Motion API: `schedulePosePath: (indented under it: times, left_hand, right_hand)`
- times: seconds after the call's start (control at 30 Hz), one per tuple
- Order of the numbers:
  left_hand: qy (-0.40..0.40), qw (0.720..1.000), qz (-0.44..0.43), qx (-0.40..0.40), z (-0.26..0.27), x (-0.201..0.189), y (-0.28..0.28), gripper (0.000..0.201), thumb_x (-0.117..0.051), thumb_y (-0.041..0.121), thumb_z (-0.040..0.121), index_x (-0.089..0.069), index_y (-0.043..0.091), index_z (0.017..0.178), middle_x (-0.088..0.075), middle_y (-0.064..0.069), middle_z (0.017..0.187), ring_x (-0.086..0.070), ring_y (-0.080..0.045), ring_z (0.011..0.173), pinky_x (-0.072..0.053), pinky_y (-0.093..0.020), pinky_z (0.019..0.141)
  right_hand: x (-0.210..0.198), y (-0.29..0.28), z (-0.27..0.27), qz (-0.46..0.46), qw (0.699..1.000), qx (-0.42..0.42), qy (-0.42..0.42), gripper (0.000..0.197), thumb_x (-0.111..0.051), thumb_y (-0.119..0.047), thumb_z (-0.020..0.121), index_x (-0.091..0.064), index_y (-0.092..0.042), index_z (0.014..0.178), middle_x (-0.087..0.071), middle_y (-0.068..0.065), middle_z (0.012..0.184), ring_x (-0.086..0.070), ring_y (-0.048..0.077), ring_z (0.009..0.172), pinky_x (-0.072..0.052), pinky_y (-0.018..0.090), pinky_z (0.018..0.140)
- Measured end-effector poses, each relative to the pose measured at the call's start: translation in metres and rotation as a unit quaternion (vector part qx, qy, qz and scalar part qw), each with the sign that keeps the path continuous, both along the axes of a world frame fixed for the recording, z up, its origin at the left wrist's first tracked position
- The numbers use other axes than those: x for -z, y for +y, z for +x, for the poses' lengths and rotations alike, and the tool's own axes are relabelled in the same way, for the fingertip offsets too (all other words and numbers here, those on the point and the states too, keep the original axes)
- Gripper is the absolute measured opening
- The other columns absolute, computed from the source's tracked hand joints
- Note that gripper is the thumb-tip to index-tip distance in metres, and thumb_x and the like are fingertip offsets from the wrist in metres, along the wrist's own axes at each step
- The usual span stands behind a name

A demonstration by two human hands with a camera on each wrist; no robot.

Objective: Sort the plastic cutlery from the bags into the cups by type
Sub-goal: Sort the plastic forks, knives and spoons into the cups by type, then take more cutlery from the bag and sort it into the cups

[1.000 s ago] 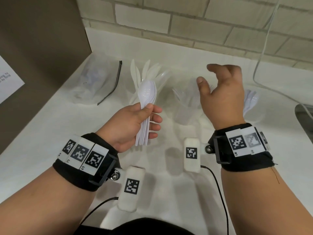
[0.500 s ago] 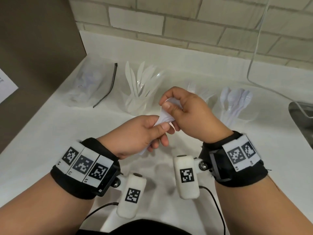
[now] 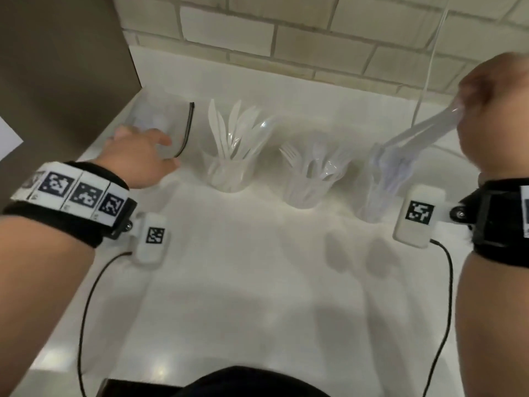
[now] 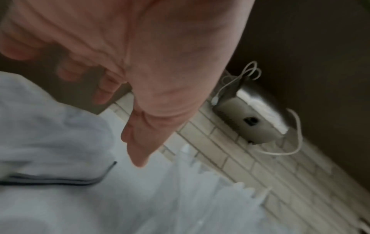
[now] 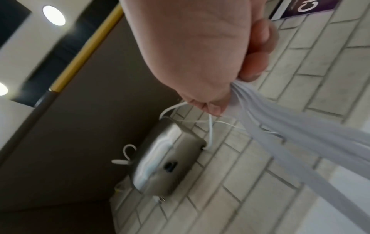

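Observation:
Three clear cups stand in a row on the white counter: a knife cup (image 3: 229, 173), a fork cup (image 3: 312, 184) and a spoon cup (image 3: 378, 199). My right hand (image 3: 463, 110) grips a bundle of white spoons (image 3: 423, 130) by the handles, and their bowls dip into the spoon cup. In the right wrist view the spoons (image 5: 300, 142) fan out from the hand (image 5: 226, 98). My left hand (image 3: 143, 138) reaches with straight fingers onto the clear bag (image 3: 160, 124) at the far left. The left wrist view shows this hand (image 4: 130, 110) above the bag (image 4: 50, 126).
A brown panel (image 3: 57, 67) closes off the left side. A brick wall (image 3: 286, 38) runs behind the counter, with a white cable (image 3: 429, 67) hanging down at the right. A metal box (image 4: 258, 114) is mounted on the wall.
The left hand gave the spoon bundle to the right hand. The right hand carried it right to the spoon cup. The left hand moved left onto the bag.

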State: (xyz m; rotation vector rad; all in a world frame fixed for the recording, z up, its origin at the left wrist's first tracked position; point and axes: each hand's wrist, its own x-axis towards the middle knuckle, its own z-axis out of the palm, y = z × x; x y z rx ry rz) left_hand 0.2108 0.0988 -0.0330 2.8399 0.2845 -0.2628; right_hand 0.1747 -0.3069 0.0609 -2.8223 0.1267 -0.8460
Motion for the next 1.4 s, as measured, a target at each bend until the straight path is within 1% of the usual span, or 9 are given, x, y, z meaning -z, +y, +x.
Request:
schedulePosePath:
  times: [0.17,0.3,0.43,0.63,0.77,0.97,1.07,1.23,1.4]
  left_hand:
    - [0.082,0.991,0.099,0.023,0.017,0.018,0.015,0.066,-0.059,0.046,0.086,-0.031,0.034,0.144,-0.019,-0.02,0.154,-0.007,-0.034,0.144,-0.013,-0.047,0.117]
    - [0.1,0.986,0.132,0.011,0.032,0.033,0.027,0.073,-0.064,0.046,0.078,-0.035,0.028,0.143,-0.025,-0.016,0.151,-0.015,-0.031,0.143,-0.032,-0.045,0.11]
    - [0.103,0.971,0.209,0.043,0.041,0.035,0.026,0.055,-0.06,0.042,0.086,-0.05,0.012,0.13,-0.051,-0.016,0.131,-0.027,-0.033,0.134,-0.042,-0.042,0.099]
    - [0.12,0.964,0.232,0.041,0.036,0.031,0.031,0.033,-0.044,0.017,0.093,-0.056,0.003,0.121,-0.05,-0.021,0.126,-0.05,-0.032,0.116,-0.046,-0.04,0.095]
    - [0.132,0.974,0.178,0.037,0.011,0.024,0.043,0.031,-0.045,0.026,0.09,-0.064,0.006,0.104,-0.059,-0.011,0.097,-0.057,-0.027,0.088,-0.044,-0.033,0.071]
    - [0.118,0.991,0.052,0.036,-0.057,-0.002,0.03,0.03,-0.045,0.029,0.092,-0.059,0.006,0.079,-0.059,-0.01,0.08,-0.056,-0.021,0.071,-0.039,-0.03,0.056]
    - [0.142,0.982,-0.075,0.103,-0.084,-0.013,0.014,0.023,-0.049,0.028,0.094,-0.062,0.011,0.086,-0.063,-0.009,0.086,-0.067,-0.021,0.072,-0.054,-0.036,0.068]
    - [0.228,0.911,-0.31,0.149,-0.105,-0.024,-0.003,0.013,-0.052,0.028,0.095,-0.064,0.028,0.101,-0.072,-0.003,0.09,-0.073,-0.02,0.075,-0.056,-0.032,0.077]
    - [-0.062,0.962,-0.267,0.003,-0.081,-0.016,0.017,0.015,-0.066,0.028,0.086,-0.059,0.025,0.1,-0.069,0.001,0.088,-0.064,-0.015,0.07,-0.048,-0.028,0.064]
  right_hand:
    - [0.045,0.009,0.006,-0.036,0.991,0.027,0.13,0.015,-0.047,-0.006,0.088,-0.058,-0.009,0.097,-0.06,0.023,0.098,-0.057,0.041,0.085,-0.039,0.036,0.066]
    - [0.069,0.011,0.008,-0.035,0.974,0.027,0.221,0.026,-0.048,-0.021,0.095,-0.059,-0.013,0.118,-0.057,0.021,0.116,-0.057,0.041,0.1,-0.041,0.037,0.075]
    - [0.061,0.013,0.005,-0.024,0.983,0.049,0.177,0.029,-0.048,-0.022,0.095,-0.06,-0.016,0.12,-0.053,0.017,0.127,-0.057,0.04,0.105,-0.043,0.04,0.081]
    - [0.035,0.055,-0.003,0.036,0.995,-0.052,0.07,0.025,-0.056,-0.028,0.092,-0.065,-0.021,0.114,-0.058,0.003,0.121,-0.057,0.025,0.107,-0.038,0.027,0.088]
    - [0.03,0.109,-0.012,0.145,0.966,-0.187,0.102,0.007,-0.059,-0.032,0.091,-0.065,-0.031,0.094,-0.06,-0.025,0.068,-0.056,-0.004,0.064,-0.034,0.002,0.062]
    - [0.071,0.2,-0.013,0.096,0.879,-0.373,0.281,0.051,-0.04,-0.048,0.097,-0.067,-0.005,0.091,-0.071,0.006,0.084,-0.063,0.009,0.073,-0.048,0.032,0.076]
    - [0.091,0.231,-0.014,0.124,0.835,-0.356,0.401,0.074,-0.025,-0.061,0.094,-0.066,0.0,0.096,-0.07,0.015,0.093,-0.065,0.026,0.082,-0.051,0.037,0.082]
    - [0.106,0.245,-0.009,0.191,0.828,-0.329,0.411,0.032,-0.059,-0.041,0.088,-0.053,-0.012,0.079,-0.058,0.001,0.076,-0.058,0.02,0.074,-0.042,0.027,0.06]
    - [0.086,0.212,-0.014,0.106,0.854,-0.383,0.336,0.011,-0.061,-0.018,0.088,-0.056,-0.02,0.079,-0.056,-0.005,0.069,-0.053,0.013,0.066,-0.041,0.025,0.062]
